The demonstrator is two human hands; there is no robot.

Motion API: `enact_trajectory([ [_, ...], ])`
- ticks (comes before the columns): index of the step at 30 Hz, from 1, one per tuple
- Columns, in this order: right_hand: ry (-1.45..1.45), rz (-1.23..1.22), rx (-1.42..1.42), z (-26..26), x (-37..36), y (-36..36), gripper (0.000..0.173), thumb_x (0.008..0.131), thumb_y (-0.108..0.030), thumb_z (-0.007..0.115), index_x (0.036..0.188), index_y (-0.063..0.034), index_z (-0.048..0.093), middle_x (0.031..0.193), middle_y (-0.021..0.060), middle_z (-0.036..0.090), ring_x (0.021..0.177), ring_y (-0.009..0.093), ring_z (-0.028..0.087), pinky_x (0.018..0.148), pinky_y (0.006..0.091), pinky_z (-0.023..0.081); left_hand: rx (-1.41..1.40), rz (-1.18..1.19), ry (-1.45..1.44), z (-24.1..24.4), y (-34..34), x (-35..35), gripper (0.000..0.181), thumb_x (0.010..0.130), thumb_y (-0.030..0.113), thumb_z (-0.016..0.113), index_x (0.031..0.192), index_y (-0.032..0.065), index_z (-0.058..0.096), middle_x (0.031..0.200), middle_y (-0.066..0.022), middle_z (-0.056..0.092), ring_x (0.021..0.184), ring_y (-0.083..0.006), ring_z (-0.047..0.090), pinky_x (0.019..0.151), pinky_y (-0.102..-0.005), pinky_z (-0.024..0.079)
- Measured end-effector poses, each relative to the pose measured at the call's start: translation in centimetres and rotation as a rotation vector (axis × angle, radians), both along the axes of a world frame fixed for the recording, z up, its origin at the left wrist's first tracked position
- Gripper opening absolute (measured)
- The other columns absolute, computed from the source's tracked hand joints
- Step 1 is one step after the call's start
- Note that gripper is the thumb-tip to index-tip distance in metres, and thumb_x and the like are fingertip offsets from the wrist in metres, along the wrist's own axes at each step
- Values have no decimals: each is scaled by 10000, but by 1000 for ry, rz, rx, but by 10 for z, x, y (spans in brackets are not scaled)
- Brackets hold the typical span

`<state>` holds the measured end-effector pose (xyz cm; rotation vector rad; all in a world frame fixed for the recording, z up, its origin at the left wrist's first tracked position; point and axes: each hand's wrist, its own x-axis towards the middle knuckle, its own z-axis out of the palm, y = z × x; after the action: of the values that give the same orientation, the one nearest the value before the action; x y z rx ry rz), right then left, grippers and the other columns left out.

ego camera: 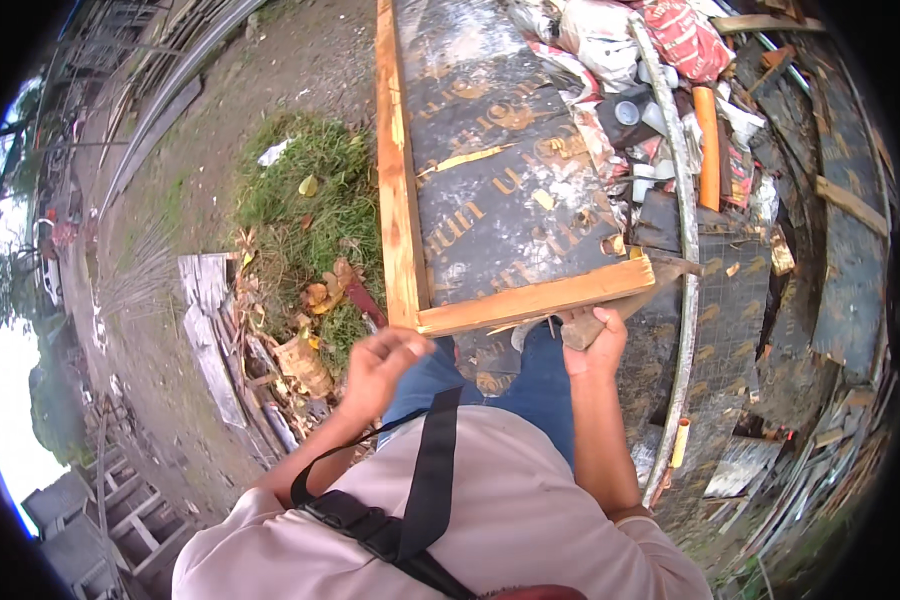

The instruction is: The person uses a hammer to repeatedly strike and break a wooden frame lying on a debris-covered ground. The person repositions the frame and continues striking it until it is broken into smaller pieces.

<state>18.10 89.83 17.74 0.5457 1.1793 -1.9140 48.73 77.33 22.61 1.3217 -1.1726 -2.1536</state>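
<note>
A frame of light sawn timber lies over a dark, printed film-faced plywood panel [480,217]. Its long bar [399,165] meets the short bar [536,295] at a corner before me. My left hand [382,367] is beside that corner, thumb and fingers drawn together; whether something small is pinched there cannot be told. My right hand [596,345] is closed around the wooden handle of a hand tool [630,300], just below the short bar's right end. The tool's dark head is partly behind the bar, and its type is unclear.
A pale, long pole [682,195] curves along the right. Beyond it are an orange pipe [706,150], white cups, a red sack [686,37] and scrap boards. Grass [315,180], dry leaves and weathered wood pieces [214,367] are at the left. A wood splinter [469,159] lies on the panel.
</note>
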Motion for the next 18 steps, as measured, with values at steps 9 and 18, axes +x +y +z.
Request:
enact_trajectory([
  [9, -107, 114, -21, 26, -12, -7, 497, 725, -84, 565, 1214, 3, 543, 1114, 102, 627, 1114, 279, 607, 1067, 445, 457, 824, 548, 473, -87, 81, -124, 1148, 840, 754, 662, 1584, 10, 202, 1597, -181, 363, 1505, -356, 297, 1220, -513, 261],
  [18, -460, 308, -17, 3, -21, 12, 649, 731, -73, 554, 1367, 24, 465, 1372, 198, 555, 1358, 350, 503, 1147, 526, 428, 764, 1008, 292, -88, 50, -151, 682, 847, 544, 732, 1314, 94, 520, 1312, -119, 590, 1255, -332, 567, 1118, -531, 418],
])
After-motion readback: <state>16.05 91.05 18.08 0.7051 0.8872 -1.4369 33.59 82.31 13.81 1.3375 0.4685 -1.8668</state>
